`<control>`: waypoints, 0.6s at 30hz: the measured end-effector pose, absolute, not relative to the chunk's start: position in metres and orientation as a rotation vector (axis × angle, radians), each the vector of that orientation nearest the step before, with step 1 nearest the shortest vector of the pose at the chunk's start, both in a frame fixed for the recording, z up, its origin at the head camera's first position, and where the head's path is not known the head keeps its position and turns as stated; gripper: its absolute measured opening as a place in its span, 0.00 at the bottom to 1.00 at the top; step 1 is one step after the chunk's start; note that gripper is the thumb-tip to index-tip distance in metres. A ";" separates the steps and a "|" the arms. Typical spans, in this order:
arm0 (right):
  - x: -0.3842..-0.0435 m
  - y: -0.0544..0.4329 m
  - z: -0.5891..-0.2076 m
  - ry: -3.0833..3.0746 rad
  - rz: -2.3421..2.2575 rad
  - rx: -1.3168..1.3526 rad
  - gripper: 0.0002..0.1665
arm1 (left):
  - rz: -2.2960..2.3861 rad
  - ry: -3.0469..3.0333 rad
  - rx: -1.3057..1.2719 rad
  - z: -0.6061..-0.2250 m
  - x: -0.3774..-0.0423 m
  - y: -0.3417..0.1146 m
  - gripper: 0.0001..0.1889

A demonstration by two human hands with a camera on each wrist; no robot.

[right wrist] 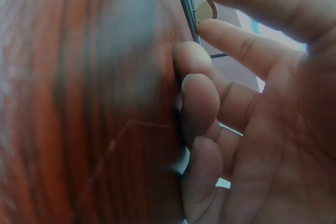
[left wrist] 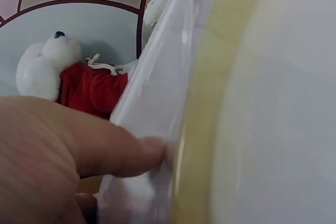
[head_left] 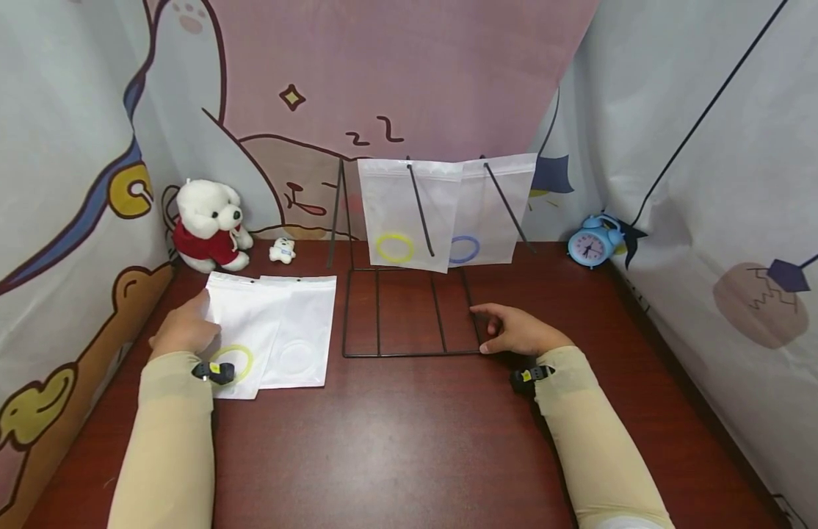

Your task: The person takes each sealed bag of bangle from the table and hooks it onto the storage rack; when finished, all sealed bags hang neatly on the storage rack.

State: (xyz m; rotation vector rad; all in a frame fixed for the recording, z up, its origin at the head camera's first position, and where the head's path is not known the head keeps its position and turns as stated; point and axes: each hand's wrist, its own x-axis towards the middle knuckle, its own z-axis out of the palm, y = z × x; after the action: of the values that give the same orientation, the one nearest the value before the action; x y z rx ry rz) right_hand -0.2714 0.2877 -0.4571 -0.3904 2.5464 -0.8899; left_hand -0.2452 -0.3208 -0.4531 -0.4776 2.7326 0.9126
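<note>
At the left, my left hand (head_left: 186,328) pinches the left edge of a white zip bag (head_left: 240,323) with a yellow ring (head_left: 249,360) showing in its lower part. In the left wrist view, the thumb (left wrist: 126,153) presses on the bag's face beside the ring. A second white bag (head_left: 303,316) with a pale ring lies partly under the first. My right hand (head_left: 518,330) rests at the near right corner of a black wire rack (head_left: 409,355), its index finger and thumb at the side rail. Its other fingers (right wrist: 199,103) are loosely bent near the table in the right wrist view.
Two white bags hang on the rack's slanted prongs, one with a yellow ring (head_left: 394,248), one with a blue ring (head_left: 465,250). A white plush bear (head_left: 211,228) and a small white figure (head_left: 282,250) stand back left, a blue alarm clock (head_left: 590,242) back right.
</note>
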 end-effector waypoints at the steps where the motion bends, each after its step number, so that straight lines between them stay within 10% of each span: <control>1: -0.271 0.288 -0.457 2.546 -0.891 -0.389 0.49 | 0.927 2.723 -0.475 -0.453 -0.245 -0.321 0.45; 18: -0.272 0.289 -0.460 2.550 -0.902 -0.402 0.48 | 1.144 2.629 -0.345 -0.437 -0.238 -0.336 0.40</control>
State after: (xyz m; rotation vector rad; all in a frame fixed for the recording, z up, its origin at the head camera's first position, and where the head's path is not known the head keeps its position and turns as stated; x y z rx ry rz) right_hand -0.2724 0.2889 -0.4603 -0.4019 2.5501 -0.9022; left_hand -0.2380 -0.3360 -0.4373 -0.3450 2.6291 1.1443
